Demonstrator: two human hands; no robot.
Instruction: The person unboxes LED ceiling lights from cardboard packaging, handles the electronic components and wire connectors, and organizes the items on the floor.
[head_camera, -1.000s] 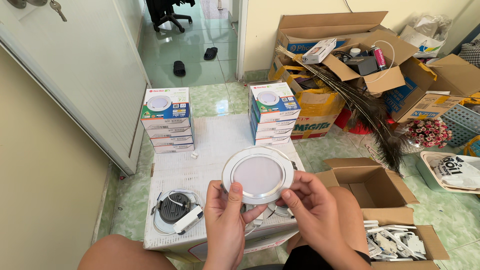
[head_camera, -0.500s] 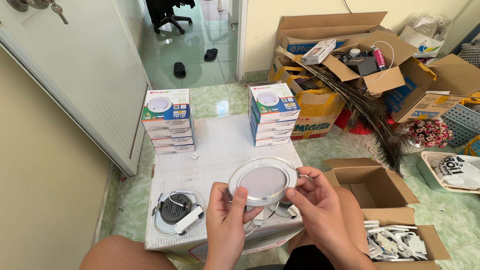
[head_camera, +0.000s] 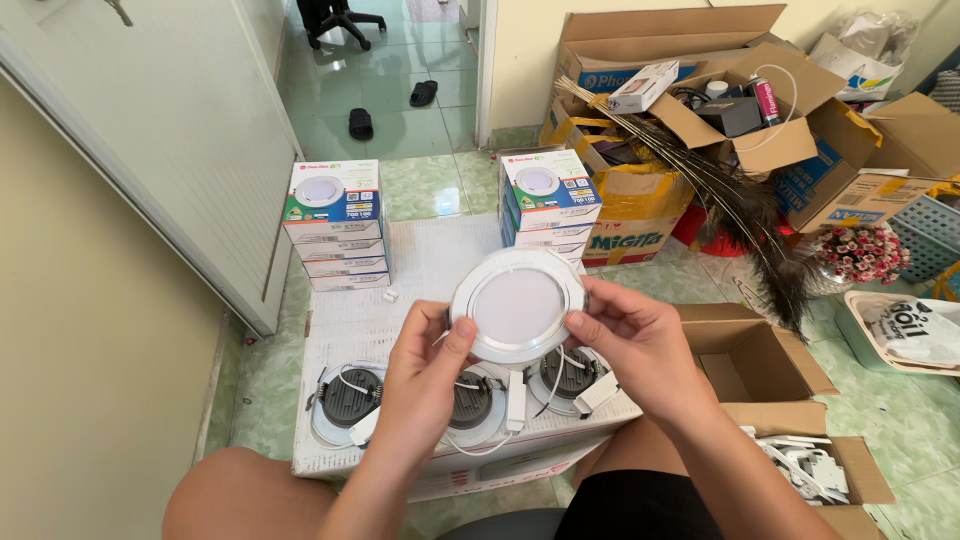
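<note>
While three lamps (head_camera: 470, 400) lie below, left hand (head_camera: 425, 375) and right hand (head_camera: 640, 345) grasp the round downlight (head_camera: 517, 305).

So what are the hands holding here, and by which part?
Both hands, left and right, hold a round white downlight by its outer rim, on opposite sides, its face turned up.

Round white downlight (head_camera: 518, 305), face up, held above cardboard.

Matt white plastic downlight (head_camera: 517, 305)
</note>
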